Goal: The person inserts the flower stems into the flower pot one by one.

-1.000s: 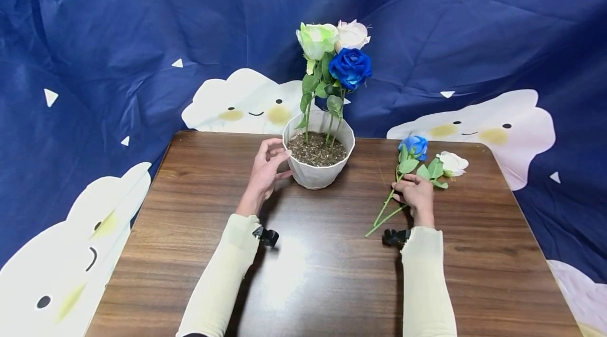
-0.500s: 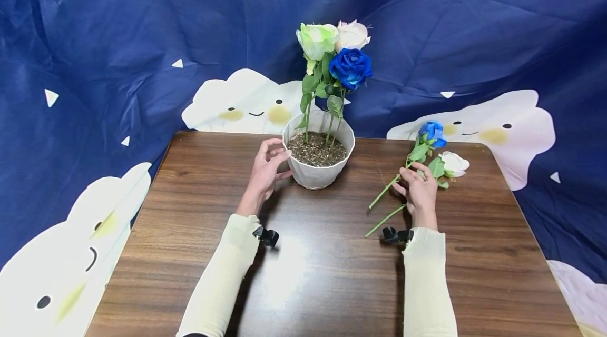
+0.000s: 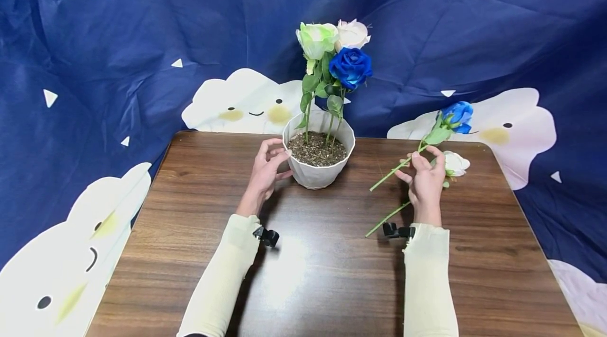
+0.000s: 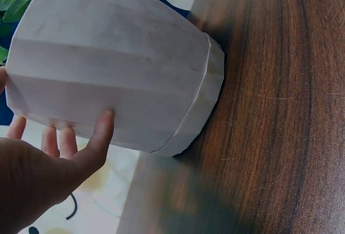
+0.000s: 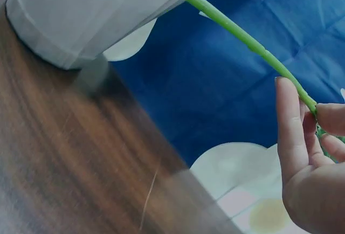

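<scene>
My right hand (image 3: 426,187) pinches the green stem of a blue rose (image 3: 457,116) between thumb and fingers. The bloom points up and to the right, and the bare stem end (image 5: 215,14) sticks out toward the pot. Below that hand lies a white rose (image 3: 456,164) on the table, partly covered by the hand. My left hand (image 3: 266,174) rests its fingers against the left side of a white faceted pot (image 3: 315,176). In the left wrist view, fingertips touch the pot wall (image 4: 108,64). Soil (image 3: 317,151) fills the pot.
Standing in the pot are a green-white rose (image 3: 316,39), a pale pink rose (image 3: 353,35) and a dark blue rose (image 3: 351,68). The brown wooden table (image 3: 322,274) ends at a blue curtain (image 3: 142,21) printed with clouds.
My right hand has lifted the blue rose off the table, away from the white rose, its bloom moving up and right. The left hand and the pot have stayed still.
</scene>
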A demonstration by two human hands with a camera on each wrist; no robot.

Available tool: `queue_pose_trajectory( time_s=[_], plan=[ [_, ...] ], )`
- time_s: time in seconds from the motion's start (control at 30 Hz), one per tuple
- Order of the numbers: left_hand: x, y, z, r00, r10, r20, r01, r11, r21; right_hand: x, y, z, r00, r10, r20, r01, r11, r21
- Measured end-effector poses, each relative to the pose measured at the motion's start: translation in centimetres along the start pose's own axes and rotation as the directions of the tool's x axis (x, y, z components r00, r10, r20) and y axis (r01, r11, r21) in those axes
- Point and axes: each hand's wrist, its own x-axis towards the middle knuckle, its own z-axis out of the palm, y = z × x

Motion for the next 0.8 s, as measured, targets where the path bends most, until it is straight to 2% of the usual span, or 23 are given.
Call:
queue_pose_trajectory(
  time_s=[0.17,0.5,0.8],
  plan=[
    [0.0,0.0,0.0,1.0,0.0,-0.003,0.0,1.0,-0.005,-0.4,-0.6,0.9,0.998,-0.064,-0.001,0.064,0.997,0.045],
    [0.0,0.0,0.0,1.0,-0.009,0.002,0.009,1.0,-0.008,-0.9,-2.2,3.3,0.988,-0.144,-0.058,0.151,0.981,0.125],
    [0.0,0.0,-0.1,1.0,-0.004,0.007,0.004,1.0,-0.004,-0.9,-3.0,5.6,0.979,-0.203,-0.015,0.202,0.962,0.184]
  ],
)
